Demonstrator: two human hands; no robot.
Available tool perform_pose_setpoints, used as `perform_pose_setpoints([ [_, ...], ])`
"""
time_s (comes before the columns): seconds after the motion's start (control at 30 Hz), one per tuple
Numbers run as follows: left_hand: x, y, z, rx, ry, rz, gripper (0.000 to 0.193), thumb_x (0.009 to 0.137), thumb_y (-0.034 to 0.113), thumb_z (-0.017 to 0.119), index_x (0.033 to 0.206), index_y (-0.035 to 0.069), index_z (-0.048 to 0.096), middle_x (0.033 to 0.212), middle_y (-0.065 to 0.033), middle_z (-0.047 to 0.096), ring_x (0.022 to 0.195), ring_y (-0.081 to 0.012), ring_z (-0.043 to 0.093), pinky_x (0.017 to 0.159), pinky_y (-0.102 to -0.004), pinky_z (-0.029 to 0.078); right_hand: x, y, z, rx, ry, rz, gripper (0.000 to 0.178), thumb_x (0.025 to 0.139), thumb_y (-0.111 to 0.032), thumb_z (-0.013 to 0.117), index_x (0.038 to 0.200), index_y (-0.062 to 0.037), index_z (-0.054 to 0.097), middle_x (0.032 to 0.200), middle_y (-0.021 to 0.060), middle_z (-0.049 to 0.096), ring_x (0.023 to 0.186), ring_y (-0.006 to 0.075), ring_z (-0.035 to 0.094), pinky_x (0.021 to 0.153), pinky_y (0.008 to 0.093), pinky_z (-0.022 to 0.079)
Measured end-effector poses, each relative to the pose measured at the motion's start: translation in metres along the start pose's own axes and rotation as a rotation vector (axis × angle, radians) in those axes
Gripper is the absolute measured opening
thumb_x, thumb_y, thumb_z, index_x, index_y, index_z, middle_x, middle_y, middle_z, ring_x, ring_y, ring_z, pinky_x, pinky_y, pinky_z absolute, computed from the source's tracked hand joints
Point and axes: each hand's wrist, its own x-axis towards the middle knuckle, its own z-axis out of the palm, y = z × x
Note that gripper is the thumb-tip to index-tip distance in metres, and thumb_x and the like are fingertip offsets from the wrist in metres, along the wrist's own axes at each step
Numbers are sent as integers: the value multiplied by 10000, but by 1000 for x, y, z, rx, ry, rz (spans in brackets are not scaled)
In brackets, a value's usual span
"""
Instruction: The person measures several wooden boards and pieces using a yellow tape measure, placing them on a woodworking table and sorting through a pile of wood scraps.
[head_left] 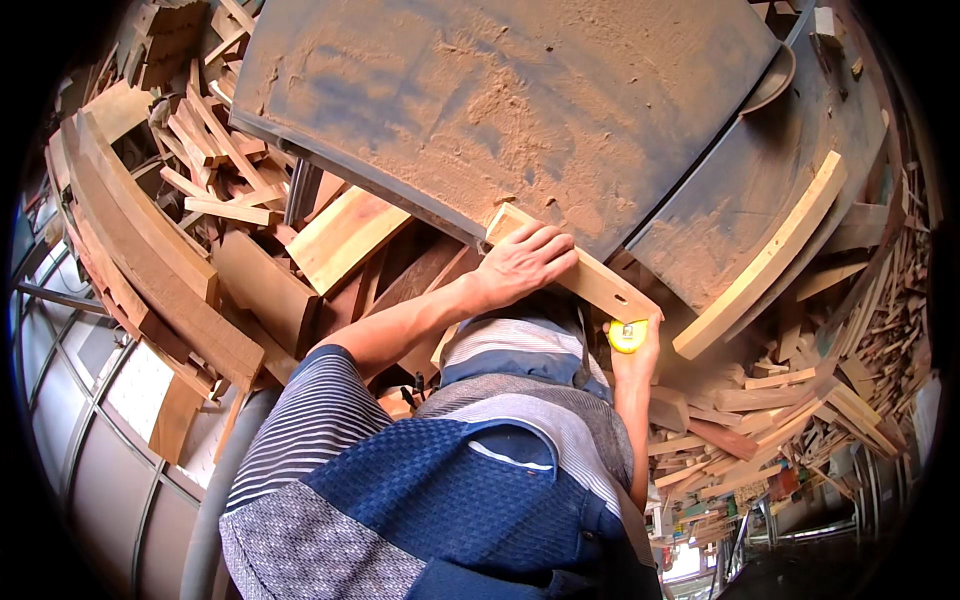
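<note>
A short pale wooden board (600, 288) with a small oval hole near its right end lies slanted across the near edge of the metal worktable. My left hand (525, 262) is closed over its left part, fingers laid across the top. At the board's right end, my right hand (645, 350) is closed around a round yellow tape measure (628, 337), held against the wood. Part of that hand is hidden by the tape measure and the board. I cannot make out any blade drawn out from it.
Sawdust covers the dark metal worktable (400, 90). On its right section lies a long pale wooden strip (765, 255). Stacked thick planks (165, 250) and loose offcuts (225, 150) stand on the left. A large heap of scrap wood (780, 410) fills the right side.
</note>
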Motion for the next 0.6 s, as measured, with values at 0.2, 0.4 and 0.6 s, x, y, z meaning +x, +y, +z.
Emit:
perform_pose_setpoints([
  [0.2,-9,-10,-10,10,-5,-118,470,760,201,735,1197,100,593,1212,-66,614,1202,-260,579,1055,-399,451,-2,6,17,-13,22,87,464,1090,-490,499,1336,-102,566,1213,103,673,1002,284,668,752,506,584],
  [0.4,-7,-14,-14,35,-8,-67,566,699,256,767,1223,122,599,1218,-55,616,1202,-251,581,1053,-395,450,-2,8,14,-7,-71,62,468,1089,-500,496,1310,-98,584,1157,100,686,967,274,680,744,500,588],
  [0.6,1,-26,-1,152,-31,-24,583,719,330,778,1245,131,625,1275,-53,628,1230,-269,590,1074,-430,456,-15,2,-11,-186,38,-75,347,1050,-369,631,1216,-64,622,1000,124,725,823,231,711,608,413,621],
])
